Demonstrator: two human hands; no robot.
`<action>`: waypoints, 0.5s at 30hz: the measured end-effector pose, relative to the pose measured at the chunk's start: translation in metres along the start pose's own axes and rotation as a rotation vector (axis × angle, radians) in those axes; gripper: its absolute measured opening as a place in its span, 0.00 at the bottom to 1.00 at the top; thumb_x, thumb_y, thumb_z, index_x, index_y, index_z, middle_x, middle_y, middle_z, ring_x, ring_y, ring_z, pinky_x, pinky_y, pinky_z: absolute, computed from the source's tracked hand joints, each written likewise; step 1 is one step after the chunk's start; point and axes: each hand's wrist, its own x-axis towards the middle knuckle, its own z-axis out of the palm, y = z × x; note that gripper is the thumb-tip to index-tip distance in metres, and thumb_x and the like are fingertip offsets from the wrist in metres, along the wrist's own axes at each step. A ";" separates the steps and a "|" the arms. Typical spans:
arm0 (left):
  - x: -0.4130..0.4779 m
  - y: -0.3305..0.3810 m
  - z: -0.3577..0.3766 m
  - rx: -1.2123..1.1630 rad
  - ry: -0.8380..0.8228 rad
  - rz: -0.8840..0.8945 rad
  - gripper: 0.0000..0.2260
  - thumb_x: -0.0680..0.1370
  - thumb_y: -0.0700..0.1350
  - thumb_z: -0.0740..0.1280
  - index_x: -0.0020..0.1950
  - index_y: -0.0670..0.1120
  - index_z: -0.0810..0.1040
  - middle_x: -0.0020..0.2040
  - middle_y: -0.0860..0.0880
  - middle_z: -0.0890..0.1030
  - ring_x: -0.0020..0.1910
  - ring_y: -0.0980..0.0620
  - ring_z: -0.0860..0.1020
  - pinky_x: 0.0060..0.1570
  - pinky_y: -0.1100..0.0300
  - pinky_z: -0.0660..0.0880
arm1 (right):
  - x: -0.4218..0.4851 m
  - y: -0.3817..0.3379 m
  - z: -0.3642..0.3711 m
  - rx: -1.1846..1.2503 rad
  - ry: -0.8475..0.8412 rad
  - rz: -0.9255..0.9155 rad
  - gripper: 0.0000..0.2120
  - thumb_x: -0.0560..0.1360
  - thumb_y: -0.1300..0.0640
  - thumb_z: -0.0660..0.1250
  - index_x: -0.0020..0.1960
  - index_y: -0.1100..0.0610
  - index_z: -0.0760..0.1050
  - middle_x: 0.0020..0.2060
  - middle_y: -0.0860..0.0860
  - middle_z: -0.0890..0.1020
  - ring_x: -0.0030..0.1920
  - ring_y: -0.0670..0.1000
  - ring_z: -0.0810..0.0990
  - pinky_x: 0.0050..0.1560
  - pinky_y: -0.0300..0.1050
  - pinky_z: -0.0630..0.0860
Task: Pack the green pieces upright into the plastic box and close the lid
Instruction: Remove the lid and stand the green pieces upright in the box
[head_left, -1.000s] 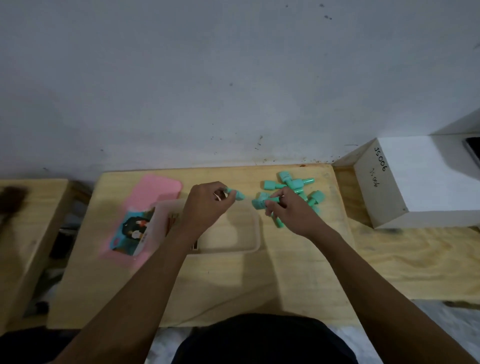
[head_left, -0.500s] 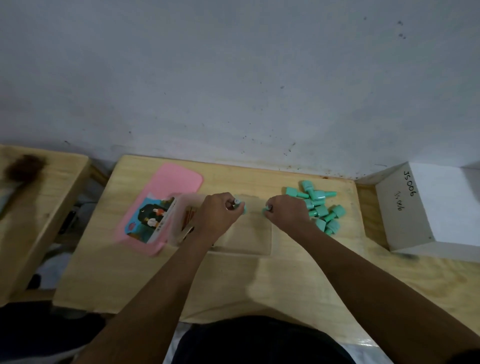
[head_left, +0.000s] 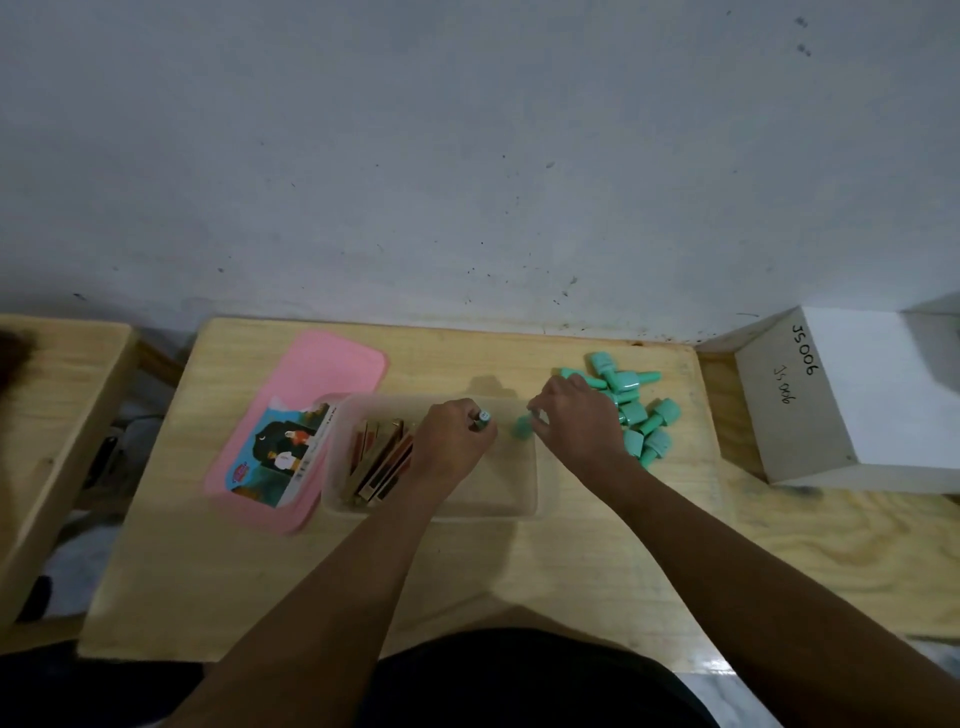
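A clear plastic box (head_left: 527, 496) stands on the wooden table (head_left: 395, 577). My left hand (head_left: 449, 444) is inside it, closed around a green piece (head_left: 483, 419) whose top end shows between the fingers. My right hand (head_left: 576, 423) reaches over the box's far right corner and pinches another green piece (head_left: 520, 427) at the fingertips. A heap of several green pieces (head_left: 636, 410) lies on the table right of the box, partly hidden behind my right hand. The pink lid (head_left: 317, 384) lies left of the box with a picture label on it.
Several flat brown and gold items (head_left: 376, 460) stand on edge in the box's left end. A white box marked JS 006 (head_left: 852, 395) sits at the right. A second wooden table (head_left: 47, 415) is at the left. The wall runs along the back.
Both hands have moved from above the table down into the box, each still with a green piece. The camera has tilted, so the table sits lower in view.
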 end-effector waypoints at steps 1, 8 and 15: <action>0.002 0.000 0.003 -0.012 -0.001 -0.007 0.09 0.71 0.49 0.70 0.38 0.43 0.79 0.35 0.47 0.82 0.35 0.48 0.79 0.33 0.56 0.74 | -0.001 0.001 0.000 0.019 -0.004 0.017 0.07 0.73 0.51 0.70 0.48 0.51 0.84 0.45 0.49 0.81 0.48 0.52 0.78 0.37 0.46 0.73; 0.008 0.000 0.018 -0.070 0.027 -0.045 0.08 0.70 0.48 0.70 0.37 0.43 0.80 0.34 0.45 0.82 0.34 0.46 0.80 0.35 0.54 0.77 | -0.004 0.006 -0.003 0.121 -0.015 0.085 0.10 0.74 0.46 0.69 0.49 0.49 0.84 0.47 0.48 0.81 0.50 0.51 0.77 0.42 0.46 0.72; 0.010 -0.001 0.022 -0.098 0.027 -0.039 0.08 0.71 0.49 0.72 0.44 0.45 0.82 0.39 0.47 0.84 0.38 0.50 0.81 0.39 0.55 0.79 | -0.005 0.001 -0.003 0.136 0.027 0.120 0.07 0.72 0.48 0.72 0.45 0.50 0.85 0.44 0.48 0.82 0.46 0.50 0.78 0.35 0.42 0.68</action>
